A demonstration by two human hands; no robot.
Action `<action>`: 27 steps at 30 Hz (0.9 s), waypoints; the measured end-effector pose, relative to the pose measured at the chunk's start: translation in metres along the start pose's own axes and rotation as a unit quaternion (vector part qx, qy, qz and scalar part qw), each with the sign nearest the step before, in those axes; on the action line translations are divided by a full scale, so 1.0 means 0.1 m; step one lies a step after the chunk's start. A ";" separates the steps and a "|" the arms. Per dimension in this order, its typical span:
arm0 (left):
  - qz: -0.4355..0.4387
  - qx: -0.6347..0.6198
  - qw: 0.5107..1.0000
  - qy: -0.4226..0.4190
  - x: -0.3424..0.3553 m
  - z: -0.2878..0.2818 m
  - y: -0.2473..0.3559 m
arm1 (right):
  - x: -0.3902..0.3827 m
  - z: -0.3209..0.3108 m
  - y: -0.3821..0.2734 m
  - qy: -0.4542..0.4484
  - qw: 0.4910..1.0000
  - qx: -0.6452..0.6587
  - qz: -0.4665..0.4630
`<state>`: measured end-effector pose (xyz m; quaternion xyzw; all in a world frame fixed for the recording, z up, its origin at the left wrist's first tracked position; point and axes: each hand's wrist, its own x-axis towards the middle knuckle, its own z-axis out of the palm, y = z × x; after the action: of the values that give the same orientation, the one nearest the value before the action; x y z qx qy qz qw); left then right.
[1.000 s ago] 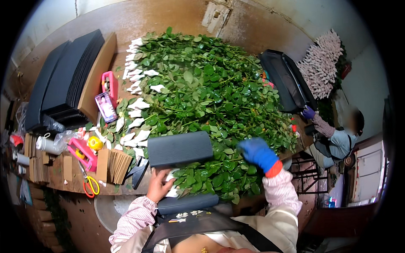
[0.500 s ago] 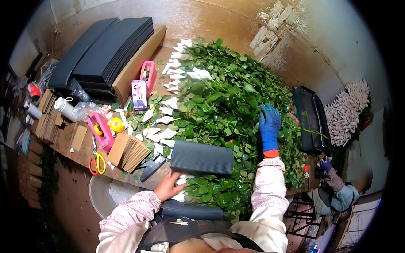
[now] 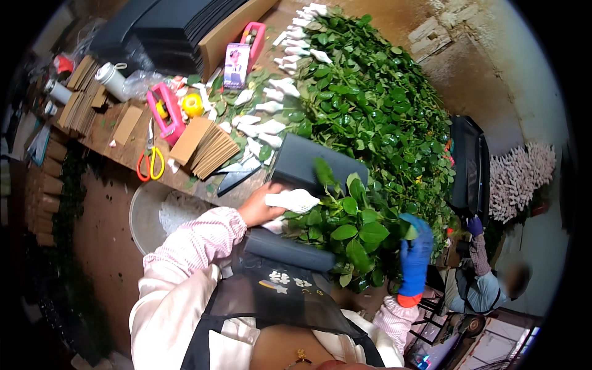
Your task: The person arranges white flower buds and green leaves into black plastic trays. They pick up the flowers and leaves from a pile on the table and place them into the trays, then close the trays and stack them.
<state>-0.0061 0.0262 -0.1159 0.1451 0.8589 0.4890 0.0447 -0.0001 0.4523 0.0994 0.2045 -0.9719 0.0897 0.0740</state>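
In the lower middle, a rose with a white netted bud (image 3: 296,200) and broad green leaves (image 3: 357,231) lies sideways above other stems. My right hand (image 3: 415,254), in a blue glove, is closed around its stem end at the right. My bare left hand (image 3: 260,206) rests at the bud end with fingers stretched out, partly hidden behind the netted bud. Just beyond it a dark ribbed block (image 3: 320,161) lies across the stems. A second dark padded block (image 3: 287,250) sits nearest my body. Many netted roses (image 3: 382,105) are heaped across the table.
Left of the heap lie folded brown cardboard pieces (image 3: 203,148), scissors (image 3: 150,161), a pink tape dispenser (image 3: 165,111) and a dark stapler-like tool (image 3: 239,176). A pale bin (image 3: 140,216) stands below the table edge. At the right, another person (image 3: 487,277) works near a black crate (image 3: 468,166).
My right hand has come from the heap toward my body, bringing a rose across to my left hand. My left hand stays near the buds. The view has shifted.
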 end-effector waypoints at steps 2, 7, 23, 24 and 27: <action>0.017 -0.071 0.997 0.029 0.02 -0.01 0.04 | -0.18 0.45 -0.08 -0.005 0.999 -0.013 0.033; -0.046 -0.091 0.995 -0.008 0.02 -0.07 0.15 | -0.14 0.87 -0.17 -0.182 0.976 -0.109 0.055; -0.053 -0.065 0.996 0.025 0.08 -0.19 0.22 | 1.00 1.84 -1.35 -0.251 0.962 -0.089 0.065; -0.114 -0.103 0.988 0.030 0.09 -0.17 0.22 | 1.00 1.85 -1.33 -0.247 0.965 -0.067 0.060; -0.082 -0.041 0.991 0.094 0.08 -0.09 0.22 | 1.01 1.86 -1.32 -0.297 0.950 -0.063 0.075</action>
<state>-0.0109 0.0318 -0.0919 0.0252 0.8478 0.5296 0.0097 -0.0568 0.2563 -0.0445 0.1431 -0.9662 -0.0316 -0.2119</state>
